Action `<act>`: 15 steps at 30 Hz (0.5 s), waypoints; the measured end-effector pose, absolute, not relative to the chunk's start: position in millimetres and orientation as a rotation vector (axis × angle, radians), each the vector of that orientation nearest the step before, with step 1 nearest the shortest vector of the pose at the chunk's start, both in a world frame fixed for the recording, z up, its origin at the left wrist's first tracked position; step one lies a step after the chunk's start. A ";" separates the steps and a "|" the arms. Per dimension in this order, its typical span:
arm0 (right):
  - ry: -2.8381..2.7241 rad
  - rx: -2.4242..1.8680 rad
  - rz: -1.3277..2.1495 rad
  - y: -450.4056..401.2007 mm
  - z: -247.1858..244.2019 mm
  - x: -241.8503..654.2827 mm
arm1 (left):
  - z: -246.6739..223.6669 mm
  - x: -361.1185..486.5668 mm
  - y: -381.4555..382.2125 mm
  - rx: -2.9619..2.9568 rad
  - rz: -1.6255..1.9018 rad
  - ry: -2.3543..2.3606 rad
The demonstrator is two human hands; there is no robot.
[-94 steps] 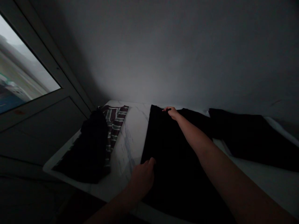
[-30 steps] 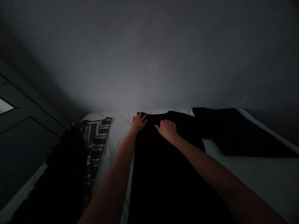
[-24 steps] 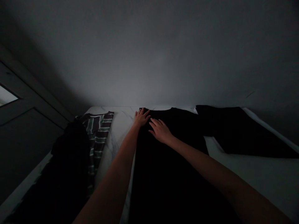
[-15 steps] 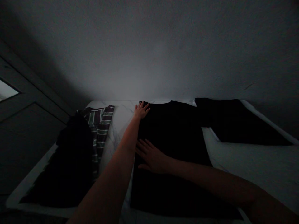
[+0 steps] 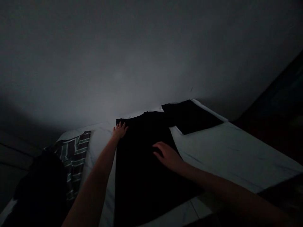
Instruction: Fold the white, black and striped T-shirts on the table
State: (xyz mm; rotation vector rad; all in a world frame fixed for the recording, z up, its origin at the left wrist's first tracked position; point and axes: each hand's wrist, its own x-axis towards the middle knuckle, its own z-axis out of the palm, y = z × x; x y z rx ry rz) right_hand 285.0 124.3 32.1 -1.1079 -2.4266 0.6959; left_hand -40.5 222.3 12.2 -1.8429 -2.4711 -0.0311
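A black T-shirt [image 5: 139, 183] lies spread flat on a white marble-patterned surface [image 5: 227, 154], neckline towards the wall. Its left edge runs straight down. My left hand [image 5: 120, 130] rests with spread fingers on the shirt's upper left corner. Over the middle-right of the shirt is my right hand [image 5: 168, 156], its fingers bent slightly and its thumb apart, with nothing in it. In this dim light I cannot tell whether the right hand touches the cloth.
Another black garment [image 5: 193, 116] lies flat at the back right, meeting the T-shirt's right sleeve. On the left are a striped shirt [image 5: 79, 151] and a dark heap of cloth [image 5: 42, 189] overlapping it. A grey wall [image 5: 132, 69] rises behind the surface.
My right hand has moved from the T-shirt's left edge rightward across it, its fingers now bent. My left hand stays at the upper left corner. The view has turned right and tilted.
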 end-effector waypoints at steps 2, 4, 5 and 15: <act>-2.325 -1.401 0.478 145.4 22.2 310.7 | 22.1 -25.7 229.3 -1.839 -0.032 -2.458; -2.276 -1.577 0.355 163.2 14.1 326.2 | 33.3 1.9 245.5 -1.862 -0.084 -2.428; -2.260 -1.639 0.331 171.9 12.3 329.6 | 38.2 21.0 256.8 -1.905 -0.115 -2.401; -1.972 -1.936 0.430 233.7 18.6 311.3 | 35.6 226.3 366.6 -2.419 -0.339 -2.128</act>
